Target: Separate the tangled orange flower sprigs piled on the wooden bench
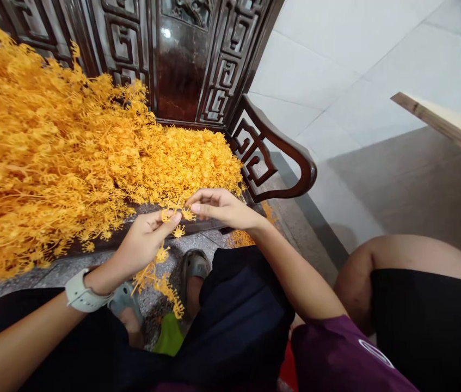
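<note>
My left hand (142, 242) is closed around an orange plastic flower sprig (160, 280) that hangs down from it toward my feet. My right hand (217, 207) pinches the top of the same sprig at a small blossom (175, 213), fingertips meeting the left thumb. Both hands hover just in front of a large heap of orange plastic sprigs (50, 158) piled on a dark carved wooden bench (263, 158). A pale watch (81, 294) sits on my left wrist.
Loose orange blossoms (197, 158) lie spread over the bench seat to the right of the heap. More bits lie on the floor (240, 238). My sandalled feet (193, 269) rest on grey stone. A wooden plank (442, 122) juts in at the right.
</note>
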Demonstrator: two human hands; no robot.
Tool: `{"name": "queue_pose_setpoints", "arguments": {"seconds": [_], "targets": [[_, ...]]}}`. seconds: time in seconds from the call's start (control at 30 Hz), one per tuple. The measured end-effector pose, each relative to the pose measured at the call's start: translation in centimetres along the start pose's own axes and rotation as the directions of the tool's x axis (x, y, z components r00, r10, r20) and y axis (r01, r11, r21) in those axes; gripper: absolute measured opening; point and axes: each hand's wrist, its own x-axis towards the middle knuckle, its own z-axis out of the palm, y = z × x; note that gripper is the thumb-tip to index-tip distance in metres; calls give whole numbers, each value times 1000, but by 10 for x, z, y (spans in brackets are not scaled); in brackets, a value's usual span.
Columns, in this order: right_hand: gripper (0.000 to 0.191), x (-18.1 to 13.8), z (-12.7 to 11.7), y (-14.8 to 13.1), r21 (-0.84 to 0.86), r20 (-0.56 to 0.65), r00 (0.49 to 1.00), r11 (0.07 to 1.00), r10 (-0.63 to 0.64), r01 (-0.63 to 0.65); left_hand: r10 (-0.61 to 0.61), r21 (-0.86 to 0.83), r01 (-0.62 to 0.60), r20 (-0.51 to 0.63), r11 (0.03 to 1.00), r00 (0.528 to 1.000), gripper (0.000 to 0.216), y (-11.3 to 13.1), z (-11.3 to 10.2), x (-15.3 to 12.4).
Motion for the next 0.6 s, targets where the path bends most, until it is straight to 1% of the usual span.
{"name": "queue_pose_setpoints", "arguments": {"seconds": [0.07,0.2,0.3,0.43,0.5,0.6], "targets": [[26,0,1,-1,-12,11,1000,1000,-15,15,-4,-22,4,-22,1000,1000,42,-2,0,2],[25,-2,2,-2,-23,-59,996,997,-71,69,28,-43,-31,-65,999,998,40,-4,-1,5],[25,0,9,-1,-15,-96,993,997,-74,73,41,-59,-46,-87,997,995,36,-5,1,5],[22,4,18,3,-24,-128,988,996,-86,84,30,-163,-47,-110,985,994,31,-8,4,5],[20,4,17,2,-27,-142,987,997,-77,74,35,-218,-62,-124,974,992,31,-9,5,4],[16,3,12,-2,1,-131,991,1000,-13,13,17,-286,-49,-113,957,993,34,-7,4,4]]}}
